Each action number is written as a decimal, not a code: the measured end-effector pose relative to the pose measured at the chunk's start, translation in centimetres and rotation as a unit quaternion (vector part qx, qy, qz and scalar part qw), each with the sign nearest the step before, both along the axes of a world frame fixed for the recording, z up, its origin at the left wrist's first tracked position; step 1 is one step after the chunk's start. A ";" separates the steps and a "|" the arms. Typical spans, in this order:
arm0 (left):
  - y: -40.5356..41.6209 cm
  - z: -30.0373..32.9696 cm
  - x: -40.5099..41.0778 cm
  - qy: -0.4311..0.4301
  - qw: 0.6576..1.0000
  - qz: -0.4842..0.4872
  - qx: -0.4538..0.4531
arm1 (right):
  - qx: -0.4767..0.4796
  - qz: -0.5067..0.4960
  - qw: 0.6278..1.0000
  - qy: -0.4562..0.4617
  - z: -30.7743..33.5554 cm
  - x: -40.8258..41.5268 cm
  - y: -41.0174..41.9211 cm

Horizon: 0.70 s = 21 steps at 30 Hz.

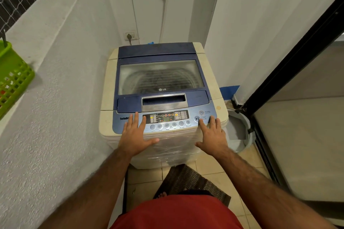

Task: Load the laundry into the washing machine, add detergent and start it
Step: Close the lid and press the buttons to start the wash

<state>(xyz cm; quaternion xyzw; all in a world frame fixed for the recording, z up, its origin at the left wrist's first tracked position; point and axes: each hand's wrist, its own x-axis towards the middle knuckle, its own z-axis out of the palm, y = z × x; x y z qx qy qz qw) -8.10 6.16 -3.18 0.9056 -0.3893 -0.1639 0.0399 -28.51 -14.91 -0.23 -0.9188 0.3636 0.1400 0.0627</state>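
Red shorts (176, 214): bottom center of the frame, with a bare foot (161, 195) showing just above their hem.
Floor mat (193, 180): dark, zigzag-patterned, on the beige tiles at the foot of the machine, lower center.
Left hand (135, 135): fingers straight and spread, gripping nothing; palm over the front edge, fingertips lying on the left end of the control panel beside the "TurboDrum" lettering.
Right hand (212, 135): fingers straight and spread, gripping nothing; index fingertip at the start/pause button (197, 118), the other fingers on the panel's right end.
Control panel (167, 120): light blue strip along the front top, with a lit display in the middle and a row of 6 round buttons below it.
Washing machine (106, 87): cream LG top-loader in the center of the frame, front wrapped in clear film.
Lid (160, 76): blue with a glass window, closed; dark laundry and the drum show faintly through it.
Grey bucket (240, 130): on the floor right of the machine.
Green basket (13, 80): on the ledge, left edge of the frame.
Wall socket (131, 35): plugged in, behind the machine.
Hose (164, 15): runs down the wall, top center.
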 end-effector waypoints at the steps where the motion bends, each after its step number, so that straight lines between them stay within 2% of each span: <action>1: 0.0 0.0 0.0 -0.001 1.000 -0.001 -0.001 | 0.003 0.002 1.000 0.002 0.0 0.2 0.1; 17: -0.8 -0.5 0.4 -0.023 1.000 -0.003 -0.018 | 0.021 -0.011 1.000 -0.005 -0.3 1.0 -0.1; 21: -0.9 -0.3 0.1 -0.024 1.000 -0.004 -0.016 | 0.001 -0.011 1.000 0.004 -0.4 0.9 0.2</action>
